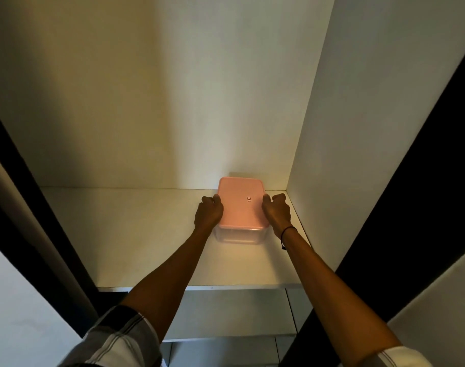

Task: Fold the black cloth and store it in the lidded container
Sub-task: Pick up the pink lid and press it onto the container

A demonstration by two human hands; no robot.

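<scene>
A clear plastic container with a pink lid [240, 205] stands on a white cupboard shelf [146, 234], near its back right corner. My left hand [209, 211] grips the container's left side and my right hand [276, 210] grips its right side, fingers curled over the lid's edges. The lid is on. A small sticker shows on the lid. No black cloth is in view; I cannot tell what is inside the container.
The shelf sits in a white cupboard with a back wall [199, 102] and a right side wall [345, 128] close to the container. Dark door frames [424, 168] flank the opening. A lower shelf [226, 313] lies below.
</scene>
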